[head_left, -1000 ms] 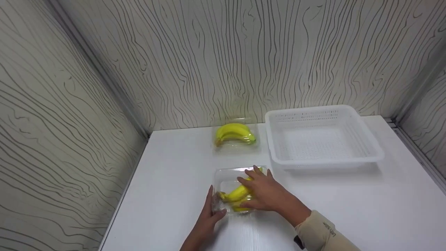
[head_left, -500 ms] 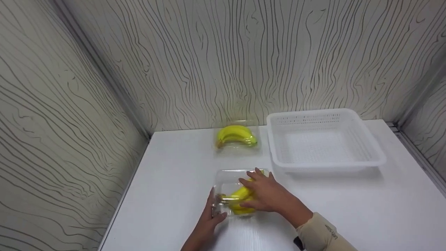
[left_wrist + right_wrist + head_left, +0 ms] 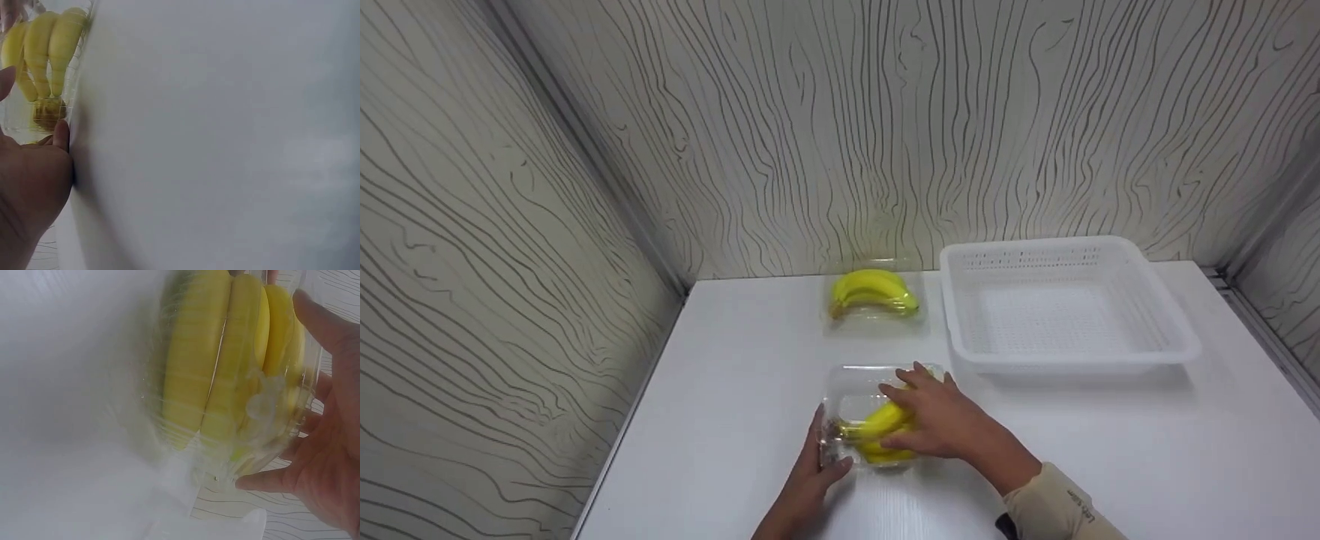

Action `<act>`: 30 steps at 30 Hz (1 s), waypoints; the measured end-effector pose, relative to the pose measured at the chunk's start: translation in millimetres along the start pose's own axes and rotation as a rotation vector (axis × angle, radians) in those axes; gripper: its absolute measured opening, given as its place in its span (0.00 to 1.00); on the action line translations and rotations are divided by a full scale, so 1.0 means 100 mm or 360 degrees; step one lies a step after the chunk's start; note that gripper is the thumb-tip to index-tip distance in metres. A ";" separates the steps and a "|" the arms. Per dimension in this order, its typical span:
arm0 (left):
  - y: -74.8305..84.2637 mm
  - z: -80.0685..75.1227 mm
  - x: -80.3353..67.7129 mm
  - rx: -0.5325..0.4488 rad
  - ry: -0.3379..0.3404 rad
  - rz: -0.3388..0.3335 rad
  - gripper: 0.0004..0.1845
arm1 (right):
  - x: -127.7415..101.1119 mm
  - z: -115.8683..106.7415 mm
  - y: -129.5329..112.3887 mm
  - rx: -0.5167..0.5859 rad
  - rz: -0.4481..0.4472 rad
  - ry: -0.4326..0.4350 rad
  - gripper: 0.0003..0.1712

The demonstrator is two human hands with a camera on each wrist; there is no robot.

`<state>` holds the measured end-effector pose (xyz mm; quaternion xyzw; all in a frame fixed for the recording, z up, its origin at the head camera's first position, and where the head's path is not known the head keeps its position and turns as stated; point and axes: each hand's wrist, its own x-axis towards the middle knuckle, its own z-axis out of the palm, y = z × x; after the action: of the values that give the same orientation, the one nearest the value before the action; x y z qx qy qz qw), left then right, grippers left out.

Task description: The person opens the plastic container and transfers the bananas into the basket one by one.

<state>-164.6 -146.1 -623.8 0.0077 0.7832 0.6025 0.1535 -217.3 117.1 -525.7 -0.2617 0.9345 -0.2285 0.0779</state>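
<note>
A clear plastic clamshell box (image 3: 870, 420) sits on the white desk (image 3: 720, 420) near the person, left of centre, with a bunch of yellow bananas (image 3: 877, 431) inside it. The right hand (image 3: 941, 420) lies over the top and right side of the box, its fingers (image 3: 904, 379) spread and gently curved over the lid, the thumb low along the near edge; in the right wrist view the fingers and thumb wrap round the clear shell with the bananas (image 3: 225, 365) showing through. The left hand (image 3: 810, 469) is at the box's near left corner, fingers straight and close together, pressed against its side wall; the left wrist view shows the thumb tip (image 3: 61, 135) touching the clear plastic beside the brown stem end of the bananas (image 3: 45, 56). Farther back, close to the wall, a second clear box (image 3: 876, 300) holds another bunch of bananas (image 3: 872, 289) and stands apart from the near one. Just to its right is a white perforated plastic basket (image 3: 1174, 341), rectangular and shallow, reaching toward the right edge of the desk. The right arm wears a beige sleeve (image 3: 1057, 510) with a short line of small dark lettering along the cuff, too small to read. The walls behind and to the left carry a pale wood-grain pattern with dark wavy lines.
</note>
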 end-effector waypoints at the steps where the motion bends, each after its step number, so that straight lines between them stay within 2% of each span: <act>1: 0.00 0.00 0.00 -0.0004 0.0001 0.0000 0.55 | 0.00 0.00 0.00 0.0005 0.0010 -0.0003 0.48; 9: -0.01 0.01 0.00 -0.0002 0.0006 -0.0035 0.55 | -0.03 0.00 -0.01 -0.0025 0.0014 -0.0004 0.48; 24: 0.00 0.00 0.00 -0.0050 0.0019 0.0029 0.56 | -0.04 0.00 -0.06 -0.0093 -0.0006 0.0016 0.50; 30: 0.01 0.03 -0.03 0.0017 0.0066 0.0036 0.55 | -0.05 0.03 -0.11 -0.0079 0.0019 0.0029 0.50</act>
<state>-161.0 -143.4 -622.5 0.0049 0.7892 0.6001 0.1302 -207.4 110.4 -522.9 -0.2558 0.9421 -0.2069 0.0643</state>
